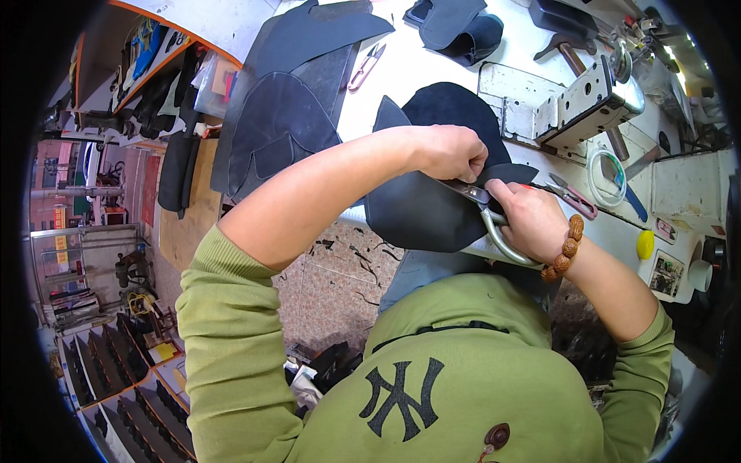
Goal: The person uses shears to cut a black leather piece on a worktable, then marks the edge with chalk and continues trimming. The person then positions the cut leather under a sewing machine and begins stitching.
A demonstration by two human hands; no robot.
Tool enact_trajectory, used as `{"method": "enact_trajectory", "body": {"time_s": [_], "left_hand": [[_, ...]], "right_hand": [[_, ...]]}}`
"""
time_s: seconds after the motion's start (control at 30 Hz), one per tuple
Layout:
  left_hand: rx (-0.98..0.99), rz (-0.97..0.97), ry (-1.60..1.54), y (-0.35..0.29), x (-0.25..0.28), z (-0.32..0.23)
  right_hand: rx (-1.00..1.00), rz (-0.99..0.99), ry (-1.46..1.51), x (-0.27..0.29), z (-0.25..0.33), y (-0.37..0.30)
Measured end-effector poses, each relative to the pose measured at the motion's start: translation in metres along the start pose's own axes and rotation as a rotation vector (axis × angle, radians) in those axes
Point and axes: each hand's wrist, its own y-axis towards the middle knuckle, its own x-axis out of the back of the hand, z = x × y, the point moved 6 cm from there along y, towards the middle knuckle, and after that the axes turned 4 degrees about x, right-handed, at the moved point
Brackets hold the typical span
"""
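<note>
Large metal scissors [494,224] are in my right hand [532,217], their looped handle showing below the fingers and their blades at the edge of a black leather-like piece [421,212]. That piece is bent and hangs partly over the table's near edge. My left hand [455,152] pinches it just beyond the blades; its fingertips are closed on the material, and the exact grip is partly hidden. A rounded black panel [455,104] shows behind my left hand, and I cannot tell whether it is joined to the piece.
Black cut panels [282,123] lie on the left, with small snips [367,68] near them. To the right stand a white sewing machine arm [590,104], a hammer [571,58], pink-handled snips [573,197] and a clear coil [606,177]. Dark scraps litter the floor [340,270].
</note>
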Motion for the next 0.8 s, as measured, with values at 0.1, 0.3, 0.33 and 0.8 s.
{"method": "enact_trajectory", "body": {"time_s": [0.1, 0.3, 0.33, 0.8], "left_hand": [[-0.002, 0.0, -0.001, 0.0, 0.0, 0.0], [0.001, -0.003, -0.011, 0.0, -0.001, 0.0], [-0.003, -0.005, -0.019, 0.0, -0.001, 0.0], [-0.083, -0.599, -0.081, -0.121, 0.051, 0.02]], "right_hand": [[-0.002, -0.005, 0.004, 0.0, 0.0, 0.0], [-0.009, -0.02, -0.017, 0.002, 0.004, 0.001], [-0.011, -0.022, -0.022, 0.002, 0.005, 0.001], [0.013, -0.235, -0.032, 0.024, -0.007, -0.046]]}}
